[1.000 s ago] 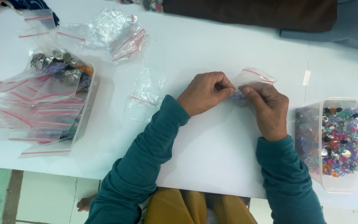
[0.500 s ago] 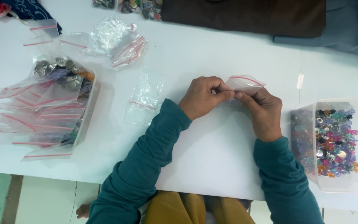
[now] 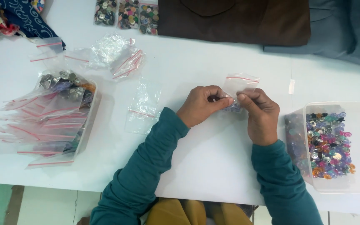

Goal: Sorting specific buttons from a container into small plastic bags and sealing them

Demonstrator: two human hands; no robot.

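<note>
Both hands pinch one small clear bag [image 3: 239, 85]; left hand [image 3: 201, 106] and right hand [image 3: 260, 114] closed on it.

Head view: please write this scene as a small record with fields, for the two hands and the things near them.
left hand: pinches the small clear bag together with the right hand
right hand: holds the same bag over the white table
bag content: small bluish pieces, kind unclear
right side: clear box of colourful beads
left side: box with filled bags
near left hand: an empty bag lying flat
</note>
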